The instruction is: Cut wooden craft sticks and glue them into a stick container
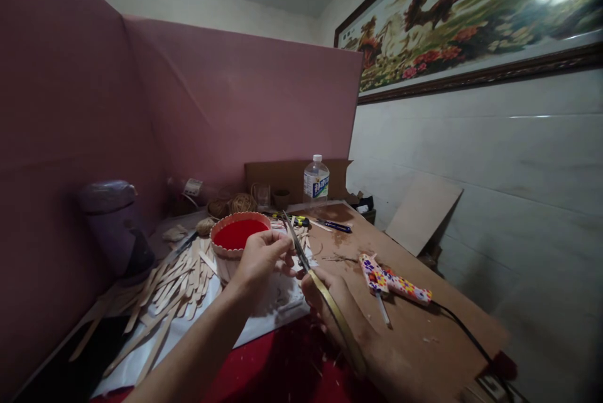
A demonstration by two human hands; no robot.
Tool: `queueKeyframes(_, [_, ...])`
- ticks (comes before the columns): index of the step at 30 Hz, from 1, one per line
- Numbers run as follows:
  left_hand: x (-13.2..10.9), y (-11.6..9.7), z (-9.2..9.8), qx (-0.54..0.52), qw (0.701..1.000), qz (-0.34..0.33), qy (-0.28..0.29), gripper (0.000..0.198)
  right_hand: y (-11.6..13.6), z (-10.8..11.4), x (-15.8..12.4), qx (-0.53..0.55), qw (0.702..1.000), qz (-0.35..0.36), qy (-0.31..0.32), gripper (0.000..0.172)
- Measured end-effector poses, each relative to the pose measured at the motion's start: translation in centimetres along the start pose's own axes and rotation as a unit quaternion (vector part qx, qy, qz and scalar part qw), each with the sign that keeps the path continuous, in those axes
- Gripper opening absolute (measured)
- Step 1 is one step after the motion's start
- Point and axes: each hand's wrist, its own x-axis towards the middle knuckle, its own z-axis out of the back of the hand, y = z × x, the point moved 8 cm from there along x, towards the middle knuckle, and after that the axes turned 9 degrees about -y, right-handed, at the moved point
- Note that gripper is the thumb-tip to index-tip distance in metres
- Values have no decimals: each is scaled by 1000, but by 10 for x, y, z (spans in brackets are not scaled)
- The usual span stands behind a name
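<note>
The right hand (348, 315) gripped gold-handled scissors (308, 267) over the worktop; beside the blades, the left hand (261, 257) pinched its fingers, contents unclear. White sheeting (257, 322) met brown board (428, 337), with pink panels (245, 95) behind and a framed picture (424, 23) on the wall (494, 158).

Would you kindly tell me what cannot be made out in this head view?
In the head view:
- What, if anything, the left hand pinches: hidden by its own fingers.
- Part of the right hand: behind the handle of the scissors.
- The basket's near right side: behind the left hand.
- The bottle's fine print: too small.
- The framed picture: cut off by the top and right edges.
</note>
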Motion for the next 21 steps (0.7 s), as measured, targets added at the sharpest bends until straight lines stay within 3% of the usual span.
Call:
queueKeyframes(7, [-4,-2,-4,8,1000,7,-2,21,13,-5,2,16,999,42,-11,51])
queueKeyframes(12, [-3,-1,-3,25,1000,5,4,20,-3,-12,5,55,998,-5,6,48])
queueKeyframes(17, [-1,6,-1,23,999,16,35,21,-27,3,-2,14,998,-54,6,47])
queueKeyframes(21, [-3,4,-4,5,998,8,60,24,-24,15,-10,-22,998,-50,10,47])
